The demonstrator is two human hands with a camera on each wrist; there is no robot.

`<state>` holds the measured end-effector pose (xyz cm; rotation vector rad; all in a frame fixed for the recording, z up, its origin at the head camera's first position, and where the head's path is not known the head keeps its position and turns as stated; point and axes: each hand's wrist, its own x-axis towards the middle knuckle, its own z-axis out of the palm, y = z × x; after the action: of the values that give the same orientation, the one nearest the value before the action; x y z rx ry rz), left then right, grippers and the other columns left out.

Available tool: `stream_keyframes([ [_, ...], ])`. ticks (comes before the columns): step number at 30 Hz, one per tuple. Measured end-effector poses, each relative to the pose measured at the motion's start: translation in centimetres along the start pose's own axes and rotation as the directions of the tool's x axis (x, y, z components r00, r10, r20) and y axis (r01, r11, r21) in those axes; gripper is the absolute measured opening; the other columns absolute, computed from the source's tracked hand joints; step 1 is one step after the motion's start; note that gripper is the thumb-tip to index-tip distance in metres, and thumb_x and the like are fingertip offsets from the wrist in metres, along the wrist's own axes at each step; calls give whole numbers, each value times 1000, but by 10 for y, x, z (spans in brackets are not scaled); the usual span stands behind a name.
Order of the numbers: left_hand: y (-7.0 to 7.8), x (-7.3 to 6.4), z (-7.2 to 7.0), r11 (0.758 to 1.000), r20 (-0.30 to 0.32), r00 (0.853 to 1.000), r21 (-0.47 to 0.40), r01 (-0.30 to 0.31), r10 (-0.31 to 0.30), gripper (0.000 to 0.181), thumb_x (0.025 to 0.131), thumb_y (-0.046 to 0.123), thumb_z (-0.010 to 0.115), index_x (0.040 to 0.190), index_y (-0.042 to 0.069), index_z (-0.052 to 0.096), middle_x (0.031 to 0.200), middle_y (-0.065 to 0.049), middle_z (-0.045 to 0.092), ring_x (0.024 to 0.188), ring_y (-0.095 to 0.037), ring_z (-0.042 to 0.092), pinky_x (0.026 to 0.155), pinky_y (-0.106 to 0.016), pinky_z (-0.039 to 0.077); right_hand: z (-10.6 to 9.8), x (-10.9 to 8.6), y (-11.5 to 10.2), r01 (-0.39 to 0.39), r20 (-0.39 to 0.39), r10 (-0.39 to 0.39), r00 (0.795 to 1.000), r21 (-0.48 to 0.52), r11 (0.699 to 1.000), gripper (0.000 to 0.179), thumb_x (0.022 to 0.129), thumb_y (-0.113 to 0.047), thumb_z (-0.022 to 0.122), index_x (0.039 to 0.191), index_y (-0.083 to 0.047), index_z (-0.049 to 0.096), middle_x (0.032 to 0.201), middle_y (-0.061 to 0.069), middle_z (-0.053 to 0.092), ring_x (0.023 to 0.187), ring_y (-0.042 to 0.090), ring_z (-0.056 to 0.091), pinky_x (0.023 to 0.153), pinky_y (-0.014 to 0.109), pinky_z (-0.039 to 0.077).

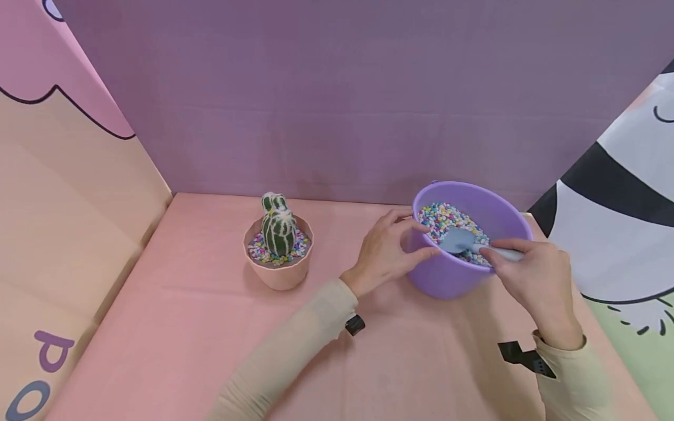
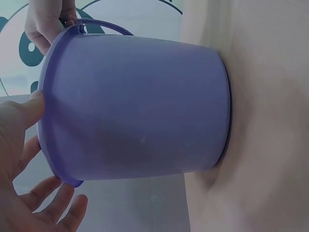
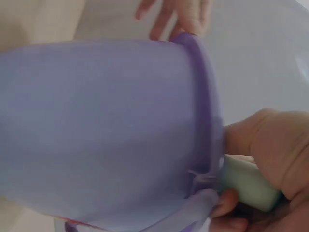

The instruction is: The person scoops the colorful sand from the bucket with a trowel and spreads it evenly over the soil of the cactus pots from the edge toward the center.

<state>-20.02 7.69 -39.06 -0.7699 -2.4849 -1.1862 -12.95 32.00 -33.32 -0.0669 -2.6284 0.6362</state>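
Observation:
A purple bucket (image 1: 439, 280) stands on the pink surface at the right, with small multicoloured pebbles (image 1: 444, 215) inside. My left hand (image 1: 387, 251) holds the bucket's near-left rim, thumb on the outside and index finger reaching over the edge. In the left wrist view its other fingers (image 2: 63, 203) spread beside the rim. My right hand (image 1: 537, 278) grips the handle of a light blue toy shovel (image 1: 459, 240) at the bucket's right rim. The shovel's blade lies inside the bucket at the pebbles. The right wrist view shows the pale handle (image 3: 251, 183) under the fingers.
Left of the bucket stands a pink pot (image 1: 281, 276) holding a green cactus (image 1: 279, 234) among coloured pebbles. A purple wall (image 1: 337, 117) rises behind, with printed panels on both sides. The bucket's handle (image 3: 188, 212) hangs at its right side.

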Motion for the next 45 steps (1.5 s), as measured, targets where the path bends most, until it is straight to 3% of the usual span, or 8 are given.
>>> stream_keyframes([
  [4,-1,1,-2,1000,-16,1000,-2,-13,13,46,86,51,87,123,25,79,146,0,63,137,-15,57,110,-34,51,8,-1,-3,26,-65,-25,998,14,1000,26,86,-31,87,99,-8,87,67,11,76,45,-1,46,46,25,33],
  [14,1,1,-2,1000,7,1000,-15,3,-3,45,87,52,86,123,26,78,146,2,63,137,-14,57,110,-34,51,6,-6,3,3,-74,-1,997,29,1000,26,87,-29,87,101,-8,87,69,11,77,50,-5,44,47,24,32],
  [20,0,0,-1,999,8,1000,-31,15,-15,46,87,52,86,123,26,78,147,4,62,138,-14,57,108,-35,52,2,-9,11,-84,-92,97,991,139,987,26,84,-27,90,102,-9,87,56,-36,61,56,-11,49,49,18,35],
  [22,-1,0,0,999,7,1000,-36,11,-10,44,86,52,86,121,27,79,147,4,62,138,-14,57,107,-35,53,1,-11,12,-130,-96,149,984,178,975,26,83,-26,91,103,-9,87,59,-44,56,60,-14,52,51,16,37],
  [26,-1,0,1,1000,2,1000,-31,2,-2,43,86,53,86,121,28,79,147,4,61,138,-13,57,106,-34,53,2,-14,15,-182,-122,219,968,259,949,28,82,-22,92,104,-6,86,62,-41,60,63,-15,57,52,14,38],
  [33,-1,0,0,999,-3,1000,-33,-3,3,45,86,52,87,124,28,78,147,4,62,138,-13,57,106,-34,53,2,-17,21,-180,-177,267,947,396,900,28,81,-18,93,104,-5,86,67,-34,68,63,-13,65,56,11,44],
  [41,-1,-1,1,1000,-18,1000,-23,-7,6,47,86,52,87,124,27,78,146,4,62,136,-13,58,105,-32,54,0,-19,25,-124,-247,252,936,437,891,29,81,-14,93,106,-2,85,80,-37,71,76,-12,67,66,8,47],
  [45,-1,-1,1,1000,-20,1000,-21,-9,9,46,86,51,87,124,27,78,146,3,63,135,-13,58,105,-32,54,0,-19,26,-141,-246,277,929,457,878,29,80,-14,93,106,-2,85,81,-36,72,77,-10,67,67,8,47],
])
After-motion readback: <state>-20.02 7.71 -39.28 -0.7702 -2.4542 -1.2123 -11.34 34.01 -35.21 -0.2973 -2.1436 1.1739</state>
